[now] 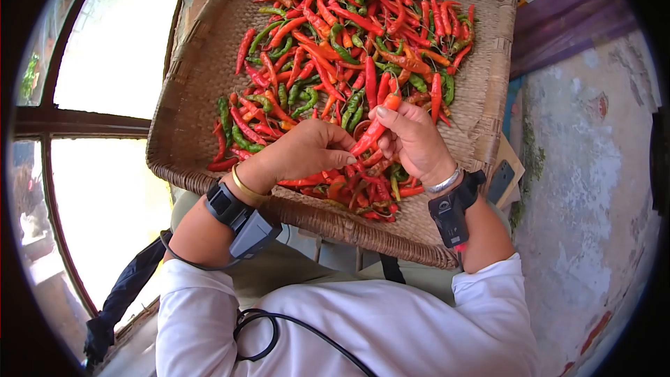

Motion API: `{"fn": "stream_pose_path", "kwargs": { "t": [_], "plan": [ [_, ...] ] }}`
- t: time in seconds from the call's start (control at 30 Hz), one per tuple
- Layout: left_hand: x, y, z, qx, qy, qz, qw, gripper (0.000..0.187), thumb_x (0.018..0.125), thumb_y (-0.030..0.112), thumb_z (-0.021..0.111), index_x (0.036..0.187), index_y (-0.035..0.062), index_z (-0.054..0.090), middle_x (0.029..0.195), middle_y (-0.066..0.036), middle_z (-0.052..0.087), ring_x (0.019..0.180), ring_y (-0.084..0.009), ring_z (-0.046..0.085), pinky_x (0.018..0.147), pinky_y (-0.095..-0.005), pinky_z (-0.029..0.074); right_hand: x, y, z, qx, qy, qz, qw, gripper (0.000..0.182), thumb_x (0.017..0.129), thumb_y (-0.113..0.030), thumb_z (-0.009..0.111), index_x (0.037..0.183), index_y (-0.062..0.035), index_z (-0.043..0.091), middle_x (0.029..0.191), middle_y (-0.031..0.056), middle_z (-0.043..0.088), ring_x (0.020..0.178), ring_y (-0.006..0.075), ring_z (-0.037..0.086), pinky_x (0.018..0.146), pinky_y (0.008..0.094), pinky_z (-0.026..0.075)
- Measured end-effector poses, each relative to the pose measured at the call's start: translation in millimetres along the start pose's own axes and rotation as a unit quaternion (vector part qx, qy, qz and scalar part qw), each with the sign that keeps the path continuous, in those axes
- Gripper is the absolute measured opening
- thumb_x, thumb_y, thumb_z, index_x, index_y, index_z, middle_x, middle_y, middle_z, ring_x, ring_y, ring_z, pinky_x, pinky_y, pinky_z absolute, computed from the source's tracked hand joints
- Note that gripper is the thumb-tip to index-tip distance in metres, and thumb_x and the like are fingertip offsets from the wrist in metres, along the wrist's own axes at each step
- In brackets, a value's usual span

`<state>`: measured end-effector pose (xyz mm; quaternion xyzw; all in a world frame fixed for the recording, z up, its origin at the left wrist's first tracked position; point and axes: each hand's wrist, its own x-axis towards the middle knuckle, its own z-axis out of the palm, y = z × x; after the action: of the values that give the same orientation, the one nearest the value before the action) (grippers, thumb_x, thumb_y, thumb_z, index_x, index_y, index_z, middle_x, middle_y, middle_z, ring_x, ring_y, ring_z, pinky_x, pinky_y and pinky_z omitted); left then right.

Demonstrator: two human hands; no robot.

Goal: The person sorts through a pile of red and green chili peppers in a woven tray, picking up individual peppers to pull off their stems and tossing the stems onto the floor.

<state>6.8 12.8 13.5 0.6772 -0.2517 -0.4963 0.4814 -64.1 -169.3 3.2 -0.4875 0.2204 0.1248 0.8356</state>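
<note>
A wide woven basket [199, 91] holds a heap of red, orange and green chili peppers [307, 49]. Over the near part of the heap, my right hand [415, 136] pinches a red chili pepper [370, 134] near its stem end, thumb on top. That pepper slants down to the left, its lower end beside the fingertips of my left hand [307, 146]. The left fingers are bent close together around the pepper's tip; whether they press on it is hard to see. More peppers lie beneath both hands.
Bright window panes with a dark frame [91, 124] stand at the left. A worn wall [572, 167] is at the right, with a purple cloth [579, 21] above it. A phone [500, 180] lies right of the basket. A black cable [307, 328] crosses my white shirt.
</note>
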Motion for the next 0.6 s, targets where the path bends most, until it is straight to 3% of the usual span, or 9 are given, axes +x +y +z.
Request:
{"fn": "stream_pose_path", "kwargs": {
  "t": [0.27,0.37,0.5,0.57,0.6],
  "plan": [
    [-5,9,-11,0.129,-0.03,-0.031,0.991,0.016,0.077,0.013,0.061,0.088,0.0008,0.061,0.069,-0.005,0.06,0.064,-0.0103,0.055,0.059,-0.0255,0.044,1,-3,-7,-0.053,-0.024,0.006,0.998,0.019,0.083,-0.025,0.056,0.075,-0.0079,0.054,0.06,-0.0019,0.053,0.044,0.0018,0.046,0.037,0.0147,0.035],
    [-8,14,-15,0.138,-0.023,-0.031,0.99,0.013,0.079,0.012,0.06,0.086,0.0003,0.061,0.064,0.001,0.055,0.061,-0.0048,0.048,0.055,-0.0222,0.042,1,-4,-7,-0.042,-0.008,-0.005,0.999,0.02,0.084,-0.026,0.054,0.078,-0.0072,0.054,0.06,-0.0016,0.053,0.045,0.0021,0.046,0.038,0.0153,0.036],
    [-6,21,-36,0.123,0.03,-0.028,0.992,0.017,0.08,0.014,0.061,0.088,-0.0006,0.061,0.065,0.004,0.054,0.059,-0.0029,0.048,0.052,-0.0191,0.04,-1,-10,-7,-0.03,0.017,-0.018,0.999,0.023,0.085,-0.028,0.053,0.088,-0.005,0.055,0.062,-0.0007,0.053,0.048,0.0035,0.047,0.041,0.0164,0.039],
    [1,28,-47,0.018,0.164,-0.01,0.986,0.026,0.081,0.015,0.061,0.101,-0.001,0.057,0.074,0.003,0.056,0.063,-0.0027,0.049,0.055,-0.0178,0.04,0,-10,-8,-0.032,0.014,-0.029,0.999,0.023,0.085,-0.027,0.053,0.091,-0.0043,0.055,0.063,-0.0003,0.053,0.048,0.0038,0.047,0.042,0.0164,0.039],
    [9,30,-50,0.018,0.163,-0.01,0.986,0.026,0.081,0.015,0.061,0.101,-0.001,0.057,0.074,0.003,0.056,0.063,-0.0027,0.049,0.055,-0.0178,0.04,-1,-9,-8,-0.036,0.011,-0.037,0.999,0.024,0.085,-0.026,0.052,0.093,-0.0037,0.055,0.064,0.0002,0.054,0.049,0.0041,0.048,0.042,0.0163,0.04]
  ]
}}
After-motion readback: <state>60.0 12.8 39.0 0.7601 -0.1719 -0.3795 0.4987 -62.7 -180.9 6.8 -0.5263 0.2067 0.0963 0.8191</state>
